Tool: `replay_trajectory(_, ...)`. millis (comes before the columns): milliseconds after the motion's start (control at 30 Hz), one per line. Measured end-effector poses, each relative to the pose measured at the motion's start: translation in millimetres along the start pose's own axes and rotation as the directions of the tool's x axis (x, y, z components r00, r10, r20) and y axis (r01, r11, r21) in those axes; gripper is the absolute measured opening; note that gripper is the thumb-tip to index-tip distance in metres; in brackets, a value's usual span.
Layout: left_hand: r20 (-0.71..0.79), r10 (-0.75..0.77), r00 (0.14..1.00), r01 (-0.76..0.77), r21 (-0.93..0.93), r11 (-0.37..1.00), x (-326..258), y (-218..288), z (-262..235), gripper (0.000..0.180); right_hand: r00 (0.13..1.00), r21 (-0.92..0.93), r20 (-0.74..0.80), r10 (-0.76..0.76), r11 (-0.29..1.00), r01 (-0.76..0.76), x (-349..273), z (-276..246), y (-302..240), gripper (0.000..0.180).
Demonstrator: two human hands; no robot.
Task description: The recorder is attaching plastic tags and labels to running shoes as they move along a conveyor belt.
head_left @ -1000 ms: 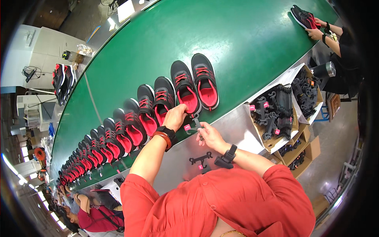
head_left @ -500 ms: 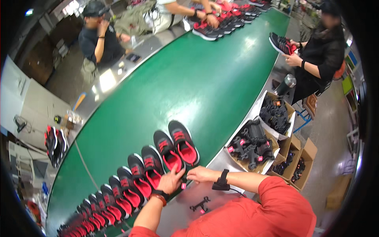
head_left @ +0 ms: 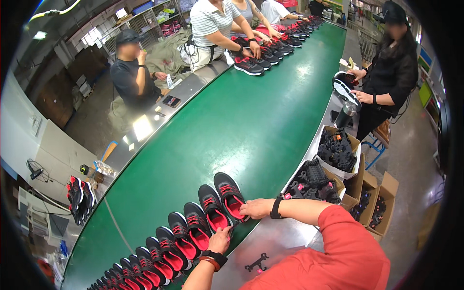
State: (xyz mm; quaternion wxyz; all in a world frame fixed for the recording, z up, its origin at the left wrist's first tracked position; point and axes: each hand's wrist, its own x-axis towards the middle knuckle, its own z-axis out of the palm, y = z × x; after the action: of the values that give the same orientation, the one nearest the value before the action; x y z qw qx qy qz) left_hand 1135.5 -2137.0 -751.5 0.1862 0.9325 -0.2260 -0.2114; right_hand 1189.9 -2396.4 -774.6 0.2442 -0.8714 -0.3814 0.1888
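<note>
A long row of black sneakers [head_left: 195, 223] with red laces and red linings stands on the green belt, heels toward me. My right hand [head_left: 255, 209] grips the heel of the end sneaker [head_left: 229, 192], its fingertips at the collar. Beside it, my left hand [head_left: 219, 241] is closed at the heel of the neighbouring sneaker [head_left: 210, 205]. A pinkish bit shows by the left fingers; what it belongs to is hidden. A black plastic shoe hanger [head_left: 256, 262] with a pink tag lies on the metal ledge before me.
Boxes of black hangers [head_left: 314, 181] stand to my right, beside a dark bottle [head_left: 345, 115]. At the right, a co-worker [head_left: 386, 72] holds a sneaker. Across the green belt [head_left: 232, 121], other people handle more sneakers [head_left: 270, 55]. A pair of sneakers [head_left: 80, 199] stands far left.
My right hand has gone from between the shoes to the end sneaker's heel. My left hand stays by its neighbour. The co-worker at right has turned a sneaker sole outward. The view has tilted up.
</note>
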Motion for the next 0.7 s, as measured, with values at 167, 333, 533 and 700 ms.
replay_trajectory(167,-0.018,0.048,0.999,-0.05,-0.105,0.993,5,-22,21,0.046,0.998,-0.12,-0.048,-0.032,0.992,0.026,10,21,4,0.034)
replay_trajectory(333,-0.151,0.027,0.988,-0.061,-0.223,0.973,-2,-18,18,0.04,0.972,-0.207,-0.213,-0.102,0.977,0.057,14,23,-2,0.031)
replay_trajectory(533,-0.07,0.021,0.997,-0.031,-0.152,0.988,1,-40,31,0.034,0.908,-0.374,-0.341,-0.244,0.921,0.107,13,2,-11,0.032)
replay_trajectory(700,0.006,-0.031,1.0,0.031,-0.087,0.996,-2,-40,32,0.035,0.938,-0.455,-0.268,-0.218,0.887,0.077,15,7,-22,0.029)
